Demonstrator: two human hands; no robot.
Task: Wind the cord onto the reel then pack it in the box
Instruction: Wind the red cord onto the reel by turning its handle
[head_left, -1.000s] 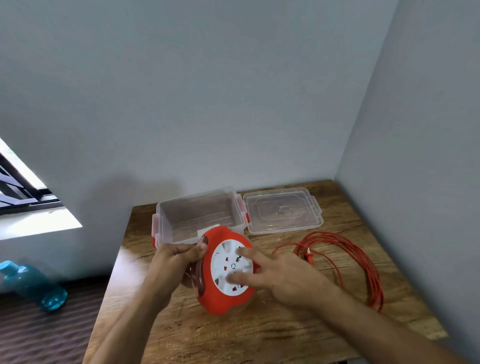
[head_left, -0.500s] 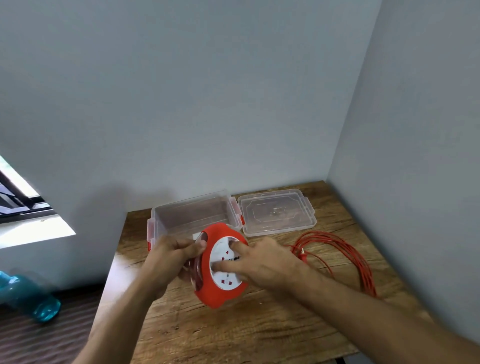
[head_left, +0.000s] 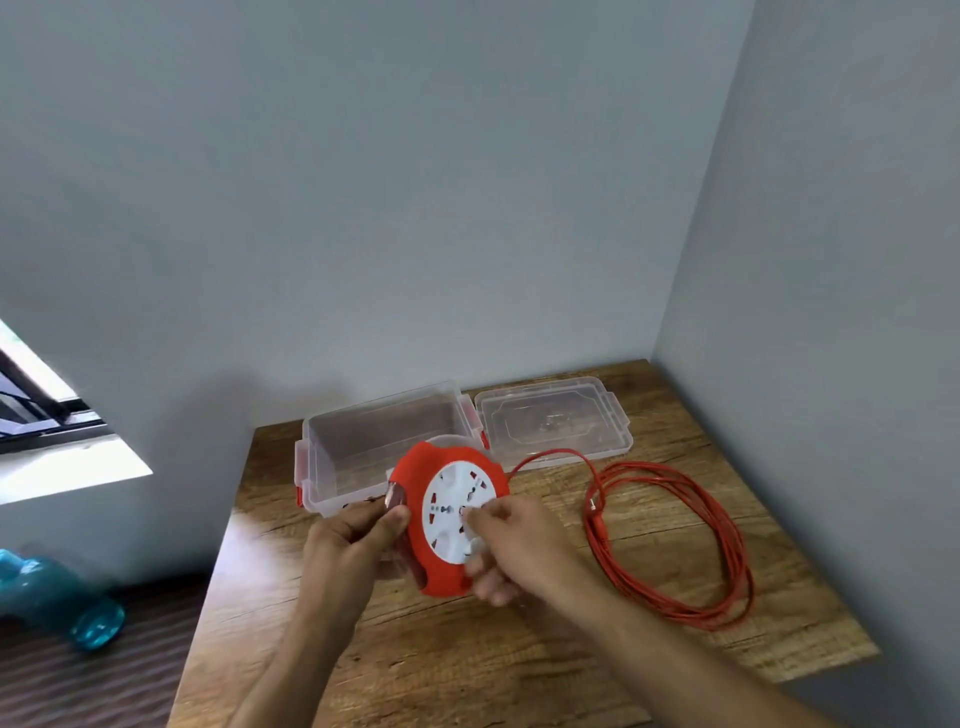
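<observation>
The wooden table is bearing the open clear box, with the loose orange cord lying coiled to its right; the left hand is gripping the red reel by its rim just before the box, while the right hand is pinching its white face

The reel is red with a white round face carrying small red marks. The cord is red-orange; the box and lid are clear plastic, the box with red clips. The table shows brown wood grain; the bottle is blue-green.
</observation>
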